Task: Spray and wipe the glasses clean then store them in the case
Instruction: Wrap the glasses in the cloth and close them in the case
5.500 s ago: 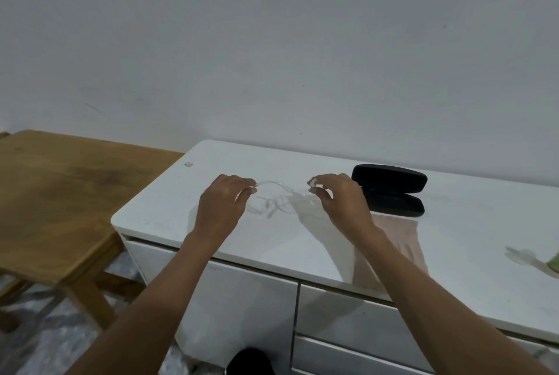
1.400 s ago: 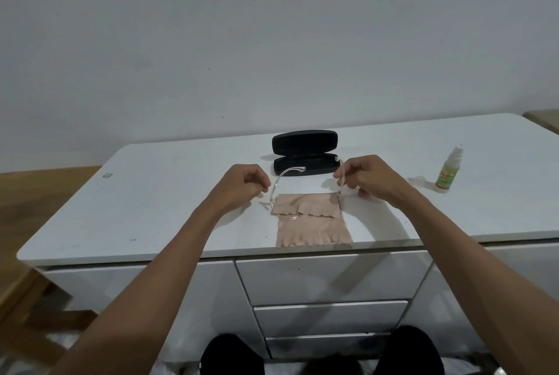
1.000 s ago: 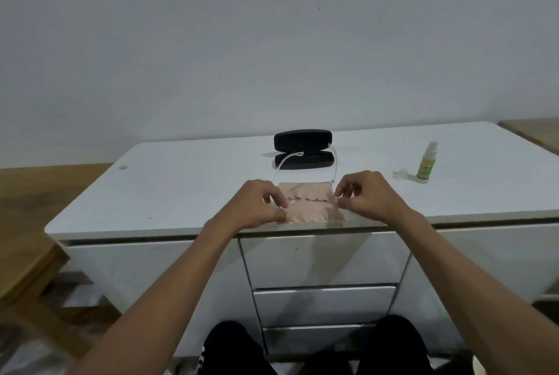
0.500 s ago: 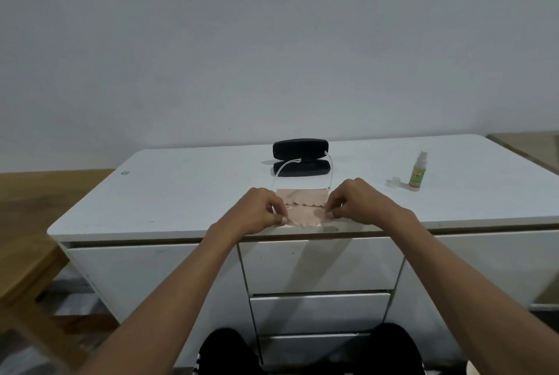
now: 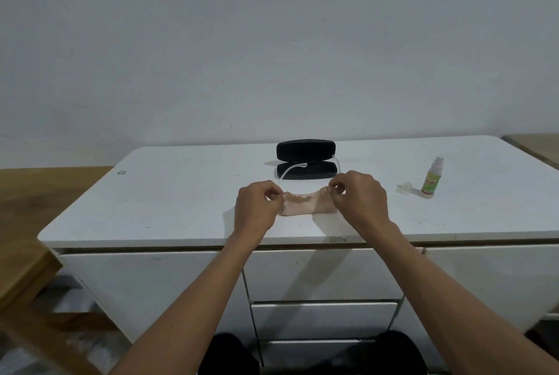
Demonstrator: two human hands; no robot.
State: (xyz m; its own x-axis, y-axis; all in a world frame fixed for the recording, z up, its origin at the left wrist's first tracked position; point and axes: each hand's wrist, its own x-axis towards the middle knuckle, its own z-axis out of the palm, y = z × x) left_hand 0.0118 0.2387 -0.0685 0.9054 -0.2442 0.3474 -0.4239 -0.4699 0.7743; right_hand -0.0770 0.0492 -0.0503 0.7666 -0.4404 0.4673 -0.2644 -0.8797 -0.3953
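White laminate desk (image 5: 169, 211) with drawers below carries all task items. Clear-framed glasses (image 5: 302, 167) are held just above the desk near its front edge, temple arms open and pointing away from the person toward the case; the lenses themselves are hard to make out against the cloth. Left hand (image 5: 257, 208): grip closed in a pinch at the left end of the frame. Right hand (image 5: 360, 199): grip closed in a pinch at the right end of the frame. A peach cleaning cloth (image 5: 302, 206) lies between the two hands, crumpled; whether the fingers also catch its upper edge cannot be told. The black glasses case (image 5: 305, 158) stands open directly behind the hands, lid upright, with the temple tips in front of it. A small spray bottle (image 5: 432, 176) with a green label stands upright well to the right, uncapped, its clear cap (image 5: 406, 187) just beside it on the left. A wooden table (image 5: 36, 208) adjoins the desk on the left.
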